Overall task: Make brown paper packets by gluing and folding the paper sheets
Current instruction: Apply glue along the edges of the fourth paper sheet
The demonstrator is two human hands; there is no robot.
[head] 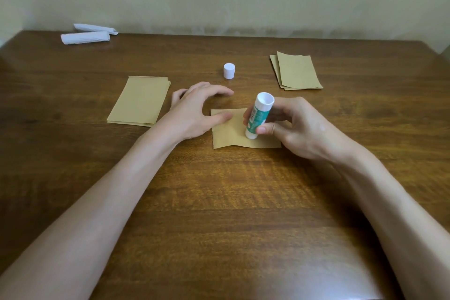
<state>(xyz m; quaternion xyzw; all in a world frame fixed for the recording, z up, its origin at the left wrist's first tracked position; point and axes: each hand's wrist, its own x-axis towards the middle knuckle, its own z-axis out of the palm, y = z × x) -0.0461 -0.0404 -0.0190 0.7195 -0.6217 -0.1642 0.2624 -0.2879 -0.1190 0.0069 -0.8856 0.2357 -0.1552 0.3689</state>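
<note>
Single sheet lay around the middle of the desk. Glue stick stood on it, tip down, slightly tilted, near the sheet's centre, held by the right hand, which covered the sheet's right part. Left hand sat at the sheet's left edge, thumb on the paper. Left stack of sheets lay left of the sheet, a bit further back and apart from it. Right stack of sheets lay behind and right, toward the far right corner. Cap stood upright behind the sheet, between the two stacks. Two paper rolls lay in the far left corner, one just behind the other.
</note>
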